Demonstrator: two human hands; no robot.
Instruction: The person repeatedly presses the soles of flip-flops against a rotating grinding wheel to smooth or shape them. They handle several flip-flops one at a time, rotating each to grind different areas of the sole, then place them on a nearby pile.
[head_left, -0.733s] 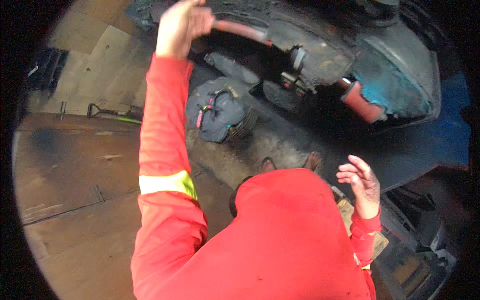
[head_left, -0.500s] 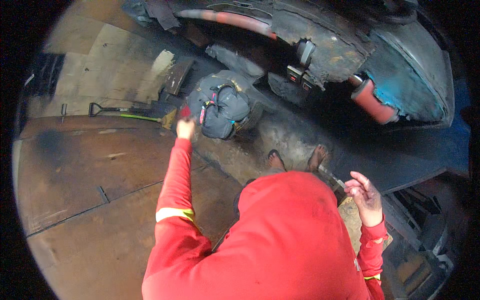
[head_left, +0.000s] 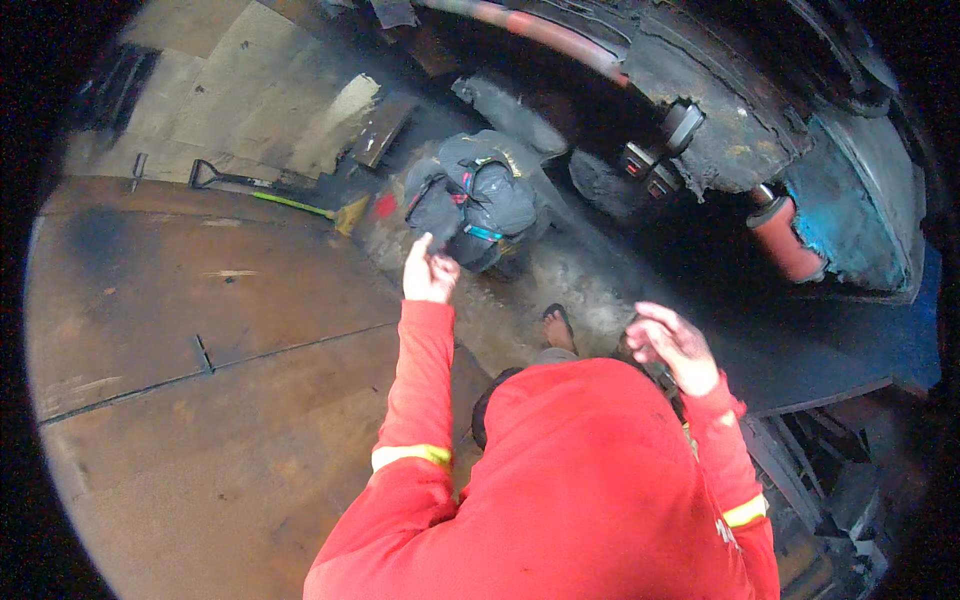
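Note:
My left hand (head_left: 430,274) is raised at the near edge of a dark grey backpack (head_left: 494,200). Its index finger points forward, the others are loosely curled, and nothing shows in it. Whether it touches the pack I cannot tell. The backpack, with red and light-blue trim, rests on a pale, dirty rounded support at floor level. Beside it on the left lies a small red thing (head_left: 385,206), too blurred to name. My right hand (head_left: 676,345) hangs in the air in front of my right side, fingers apart and slightly bent, holding nothing.
A shovel (head_left: 235,178) and a broom with a green handle (head_left: 292,204) lie left of the backpack. Brown boards (head_left: 200,290) cover the left side. A sooty machine body with a red cylinder (head_left: 785,238) stands at the right. One sandalled foot (head_left: 557,328) shows below me.
My left hand has drawn back from the red thing toward me and right, its fingers loosening. My right hand has moved forward and left. The view has shifted, and one foot is now hidden.

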